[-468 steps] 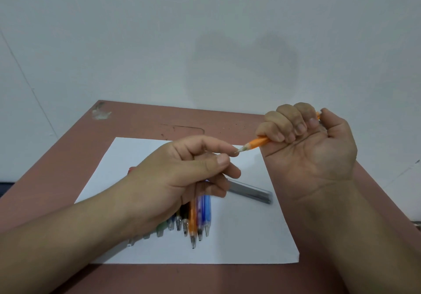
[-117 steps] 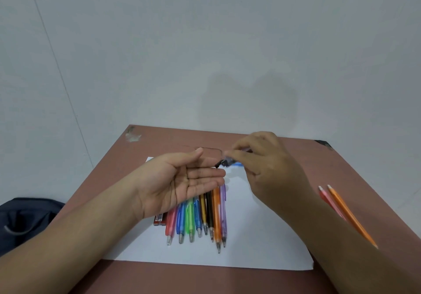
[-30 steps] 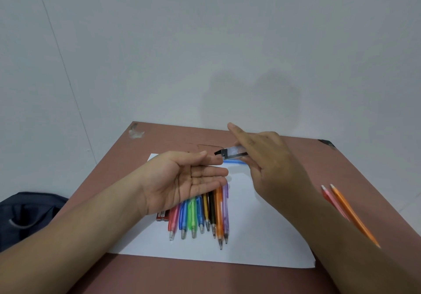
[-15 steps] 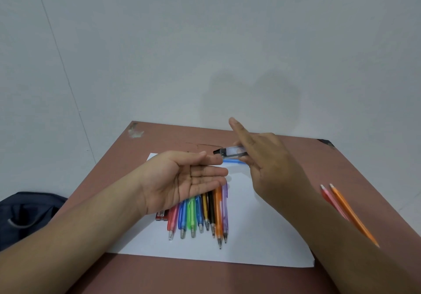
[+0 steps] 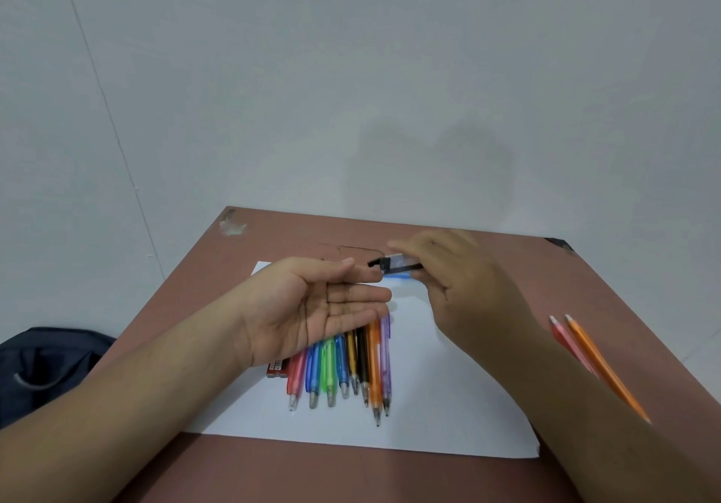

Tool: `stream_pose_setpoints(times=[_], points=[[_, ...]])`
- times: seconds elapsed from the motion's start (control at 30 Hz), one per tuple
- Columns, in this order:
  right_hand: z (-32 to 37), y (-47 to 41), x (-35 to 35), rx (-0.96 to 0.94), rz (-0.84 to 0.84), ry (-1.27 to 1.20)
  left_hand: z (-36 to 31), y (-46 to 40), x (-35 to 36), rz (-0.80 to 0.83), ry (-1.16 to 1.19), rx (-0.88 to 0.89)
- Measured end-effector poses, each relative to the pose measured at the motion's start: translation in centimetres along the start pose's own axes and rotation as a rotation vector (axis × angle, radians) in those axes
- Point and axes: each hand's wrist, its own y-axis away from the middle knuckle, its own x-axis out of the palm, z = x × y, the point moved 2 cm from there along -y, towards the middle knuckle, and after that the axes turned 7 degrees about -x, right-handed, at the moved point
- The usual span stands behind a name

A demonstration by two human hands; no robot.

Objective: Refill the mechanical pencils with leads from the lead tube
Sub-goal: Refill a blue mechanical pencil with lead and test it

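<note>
A: Head view, hands first?
B: Left hand (image 5: pixel 312 307) flat, palm up, fingers straight and together, holding nothing, raised over the far ends of the row of pencils (image 5: pixel 343 362). Right hand (image 5: pixel 456 288) blurred, back toward the camera, pinching the lead tube (image 5: pixel 396 262) at its right end.
A: Tube's position?
B: Held roughly level above the fingertips (image 5: pixel 374 294) of the left hand, black cap end pointing left, just past the index fingertip. Touching or not: cannot tell. No loose lead clear enough to make out.
A: Rest of the pencils?
B: Row of coloured ones lying side by side on the white sheet (image 5: pixel 448 397), tips toward the camera: red, blue, green, blue, yellow, black, orange, purple. Blue pencil (image 5: pixel 398 275) lying crosswise on the sheet, just under the tube. Two more, a pink pencil (image 5: pixel 567 342) and an orange pencil (image 5: pixel 601 362), off the sheet on the brown table (image 5: pixel 546 268), right side, partly behind the right forearm.
A: Anything else?
B: Small red object (image 5: pixel 276 369) beside the red pencil, under the left wrist. Dark bag (image 5: pixel 43 362) on the floor, left of the table.
</note>
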Motion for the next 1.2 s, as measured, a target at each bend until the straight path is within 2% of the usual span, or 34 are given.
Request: stream_pose_setpoints(times=[0.2,0.37,0.6,0.77,0.9,1.07,1.2], points=[[0.56,-0.08,-0.41,0.123,0.022,-0.090,-0.05,-0.03,0.00,0.007,0.004,-0.009],[0.01,0.11,0.10,-0.025,0.007,0.011,-0.02,0.00,0.05,0.005,-0.003,-0.001],[0.70,-0.02,-0.34,0.069,0.006,-0.050,-0.01,-0.06,-0.08,0.005,0.003,-0.014],[-0.11,0.40,0.12,-0.046,0.021,0.013,0.00,-0.04,-0.03,0.001,0.001,-0.001],[0.46,0.10,-0.28,0.107,0.035,-0.079,0.00,-0.10,-0.07,0.002,-0.003,-0.005],[0.13,0.29,-0.18,-0.042,0.002,0.025,0.02,-0.12,-0.07,0.000,0.000,-0.001],[0.78,-0.06,-0.49,0.118,0.024,-0.076,0.04,-0.13,-0.09,0.004,-0.008,-0.006]])
